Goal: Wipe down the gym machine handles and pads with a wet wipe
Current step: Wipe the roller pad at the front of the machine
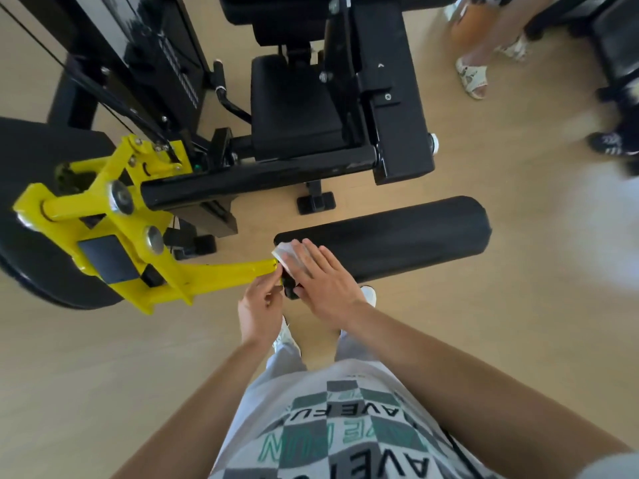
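We see the right hand (325,285) lying flat, fingers straight, pressing the white wet wipe (285,254) onto the left end of the black roller pad (397,236); the wipe shows just beyond the fingertips, where the pad meets the yellow lever arm (221,274); the left hand (257,304) sits beside it with fingers curled at the arm's tip, and we cannot tell whether it grips anything; behind stands the machine's black seat (294,108).
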Demonstrator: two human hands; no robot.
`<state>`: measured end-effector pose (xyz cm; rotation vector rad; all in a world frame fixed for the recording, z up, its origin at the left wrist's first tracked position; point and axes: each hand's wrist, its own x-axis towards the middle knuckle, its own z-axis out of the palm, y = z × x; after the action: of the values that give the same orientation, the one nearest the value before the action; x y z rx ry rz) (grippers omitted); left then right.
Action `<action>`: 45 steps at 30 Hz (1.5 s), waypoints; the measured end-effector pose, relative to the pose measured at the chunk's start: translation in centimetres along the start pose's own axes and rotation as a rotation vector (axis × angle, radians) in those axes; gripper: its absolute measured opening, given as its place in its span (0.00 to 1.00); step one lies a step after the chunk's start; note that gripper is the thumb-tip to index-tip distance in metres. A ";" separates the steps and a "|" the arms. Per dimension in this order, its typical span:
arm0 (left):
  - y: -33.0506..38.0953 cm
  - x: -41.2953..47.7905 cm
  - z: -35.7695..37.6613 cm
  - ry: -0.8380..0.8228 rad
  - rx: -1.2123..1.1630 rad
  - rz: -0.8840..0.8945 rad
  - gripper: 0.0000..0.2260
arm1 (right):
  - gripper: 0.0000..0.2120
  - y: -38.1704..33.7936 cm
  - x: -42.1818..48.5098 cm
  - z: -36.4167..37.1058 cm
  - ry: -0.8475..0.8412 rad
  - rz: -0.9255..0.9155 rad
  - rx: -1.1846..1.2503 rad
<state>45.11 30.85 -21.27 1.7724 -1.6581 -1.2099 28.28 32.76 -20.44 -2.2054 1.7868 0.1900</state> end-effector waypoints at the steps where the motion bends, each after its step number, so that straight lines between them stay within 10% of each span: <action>1: 0.1 0.0 -0.1 -0.010 -0.009 -0.011 0.20 | 0.33 0.5 -0.4 0.0 0.003 0.027 0.004; 17: 3.8 5.8 -0.5 -0.119 0.068 -0.095 0.22 | 0.32 11.4 -6.7 -0.2 0.033 0.703 0.151; 33: 4.8 4.9 0.5 -0.008 0.356 0.046 0.23 | 0.29 3.9 -3.1 0.5 0.061 0.231 0.158; 45: 10.5 6.3 7.2 -0.341 0.846 0.180 0.38 | 0.28 18.6 -9.8 0.4 0.171 0.696 0.229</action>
<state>32.64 24.63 -18.70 1.8339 -2.7532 -0.7977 8.11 38.59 -20.73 -1.4116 2.4667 -0.0623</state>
